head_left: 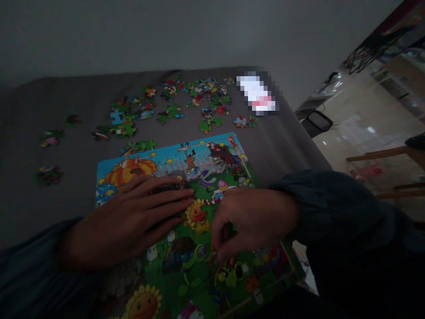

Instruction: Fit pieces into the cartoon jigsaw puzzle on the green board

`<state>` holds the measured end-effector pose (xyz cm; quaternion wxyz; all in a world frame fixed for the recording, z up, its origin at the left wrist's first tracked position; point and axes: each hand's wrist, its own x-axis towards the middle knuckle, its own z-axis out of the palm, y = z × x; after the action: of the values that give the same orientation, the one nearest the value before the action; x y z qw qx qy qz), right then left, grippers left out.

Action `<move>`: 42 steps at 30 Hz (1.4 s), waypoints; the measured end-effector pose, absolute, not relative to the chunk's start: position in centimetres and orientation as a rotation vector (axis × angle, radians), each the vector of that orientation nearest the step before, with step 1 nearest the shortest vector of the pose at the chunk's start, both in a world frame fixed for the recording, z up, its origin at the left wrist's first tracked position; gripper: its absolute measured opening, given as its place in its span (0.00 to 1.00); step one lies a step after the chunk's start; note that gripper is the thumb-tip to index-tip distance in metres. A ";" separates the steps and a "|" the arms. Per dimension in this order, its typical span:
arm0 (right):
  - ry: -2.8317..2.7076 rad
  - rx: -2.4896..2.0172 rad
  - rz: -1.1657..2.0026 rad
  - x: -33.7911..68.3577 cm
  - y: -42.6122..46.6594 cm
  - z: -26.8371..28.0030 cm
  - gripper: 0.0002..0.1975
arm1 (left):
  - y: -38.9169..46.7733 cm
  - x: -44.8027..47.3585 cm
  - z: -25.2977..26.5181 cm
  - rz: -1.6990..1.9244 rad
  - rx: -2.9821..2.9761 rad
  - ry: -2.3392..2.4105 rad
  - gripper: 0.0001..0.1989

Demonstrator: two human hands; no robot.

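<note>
A colourful jigsaw puzzle (189,277) with cartoon sunflowers, a pumpkin and zombies lies in front of me, its picture largely joined. My left hand (133,217) rests flat across its left middle, fingers stretched out and slightly apart. Over the right middle, my right hand (245,221) is bent down with thumb and index finger pinched together close to the puzzle surface. What sits between those fingertips, if anything, is too dark and hidden to make out. Both hands cover parts of the picture.
Loose puzzle pieces (126,126) lie scattered on the grey cloth (79,146) beyond the puzzle. A few sit farther left, including a small cluster (49,175). A lit, pixelated phone-like object (257,93) lies at the back right. Wooden furniture (381,154) stands on the floor to the right.
</note>
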<state>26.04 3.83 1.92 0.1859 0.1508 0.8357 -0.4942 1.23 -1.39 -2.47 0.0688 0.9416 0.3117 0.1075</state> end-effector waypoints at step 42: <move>2.532 0.578 -1.150 26.4 3.6 1.7 0.12 | -2.3 2.2 -0.5 0.188 2.736 1.064 0.17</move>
<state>26.44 3.60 1.73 0.1499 0.2012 0.8814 -0.4003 2.18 -2.28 -0.47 0.0999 0.9254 0.3601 0.0637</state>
